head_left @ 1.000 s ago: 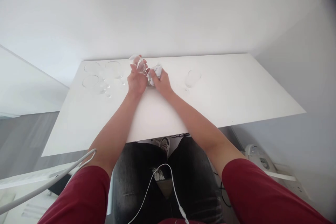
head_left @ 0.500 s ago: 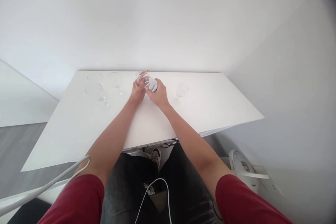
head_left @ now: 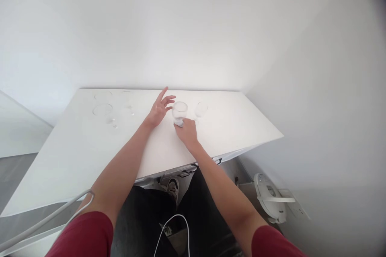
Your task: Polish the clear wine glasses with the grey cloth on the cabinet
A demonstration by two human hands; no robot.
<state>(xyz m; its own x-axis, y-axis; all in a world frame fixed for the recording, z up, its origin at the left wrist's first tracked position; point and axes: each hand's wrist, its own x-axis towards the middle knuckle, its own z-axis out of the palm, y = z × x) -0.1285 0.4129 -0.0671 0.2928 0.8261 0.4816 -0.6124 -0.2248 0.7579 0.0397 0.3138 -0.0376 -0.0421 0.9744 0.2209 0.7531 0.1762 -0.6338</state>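
Note:
My right hand (head_left: 187, 131) is closed around the lower part of a clear stemmed glass (head_left: 180, 109), which stands upright with its bowl above my fingers. A bit of white cloth (head_left: 179, 122) shows between that hand and the glass. Just left of the bowl, my left hand (head_left: 159, 110) is open, its fingers spread and holding nothing. Another clear stemmed glass (head_left: 201, 109) is on the white table (head_left: 223, 128) to the right of the held one.
Several clear stemmed glasses, one with its rim nearest me (head_left: 102, 110), stand at the table's left. A wall (head_left: 181, 28) rises behind the table. A white cable (head_left: 188, 233) loops over my lap, and a white appliance (head_left: 269, 196) stands at lower right.
My left hand has let go of the glass and opened to its left. My right hand has shifted with the glass, now upright instead of tilted. The camera view has moved slightly.

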